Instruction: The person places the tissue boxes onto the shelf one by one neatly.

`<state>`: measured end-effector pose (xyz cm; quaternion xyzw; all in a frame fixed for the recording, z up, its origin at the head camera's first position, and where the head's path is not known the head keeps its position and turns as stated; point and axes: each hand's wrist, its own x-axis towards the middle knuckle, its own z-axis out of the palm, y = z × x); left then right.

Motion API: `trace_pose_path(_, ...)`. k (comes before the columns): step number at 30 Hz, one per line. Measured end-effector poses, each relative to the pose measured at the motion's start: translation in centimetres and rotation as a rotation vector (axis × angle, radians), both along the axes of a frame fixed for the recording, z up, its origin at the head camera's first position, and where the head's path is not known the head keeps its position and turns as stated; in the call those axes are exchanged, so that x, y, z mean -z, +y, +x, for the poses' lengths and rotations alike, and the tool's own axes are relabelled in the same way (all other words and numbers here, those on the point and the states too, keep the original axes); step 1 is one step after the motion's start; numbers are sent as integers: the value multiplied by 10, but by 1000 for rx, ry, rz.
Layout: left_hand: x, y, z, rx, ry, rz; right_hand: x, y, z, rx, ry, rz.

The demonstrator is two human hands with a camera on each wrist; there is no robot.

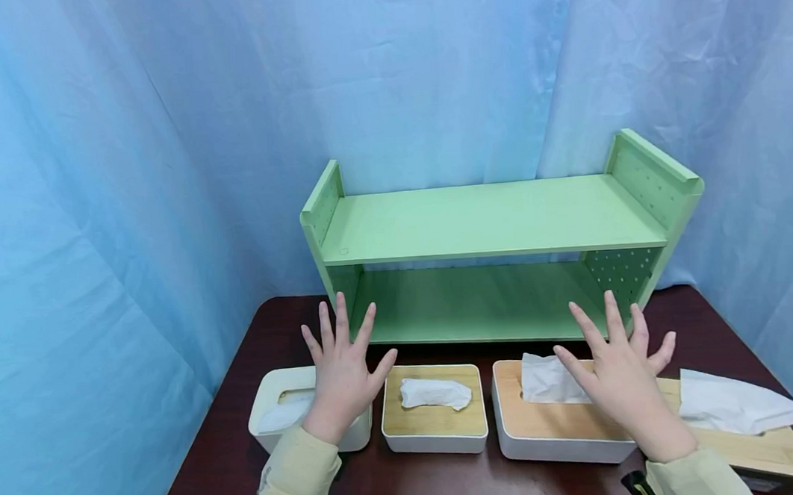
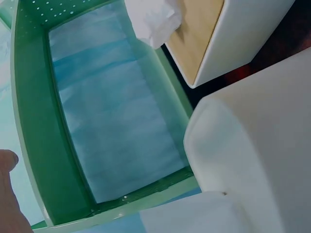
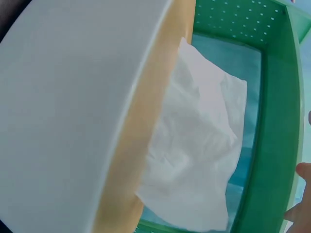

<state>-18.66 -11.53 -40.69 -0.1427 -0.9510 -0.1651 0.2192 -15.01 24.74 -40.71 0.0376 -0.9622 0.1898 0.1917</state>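
Observation:
My left hand (image 1: 343,381) is held over the white tissue box (image 1: 269,392) at the left, fingers spread and nothing in them. Over the larger wood-topped tissue box (image 1: 547,426), my right hand (image 1: 622,378) is spread in the same way and holds nothing. Between the hands sits a smaller tissue box (image 1: 440,443) with a bamboo lid and a tissue (image 1: 434,393) poking from its slot. A further wood-lidded tissue box (image 1: 784,451) stands at the far right, a large tissue (image 1: 734,402) hanging out. In the right wrist view a tissue (image 3: 194,145) rises close to the camera.
Behind the row of boxes stands a green two-tier shelf (image 1: 496,220) with raised, perforated sides. It rests on a dark red-brown table (image 1: 409,486). Light blue curtains (image 1: 428,74) hang behind and on both sides.

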Motion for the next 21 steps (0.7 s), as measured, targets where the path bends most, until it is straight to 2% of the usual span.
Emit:
trace_pose_path(6, 3, -3, -1, -6, -9, 9, 1, -5, 0, 0, -22, 0)
trace_pose_path(13, 2, -10, 1, -11, 16, -3, 0, -11, 1, -6, -22, 3)
trace_pose_path(21, -3, -20, 4, -18, -17, -17, 3, -27, -1, -26, -25, 14)
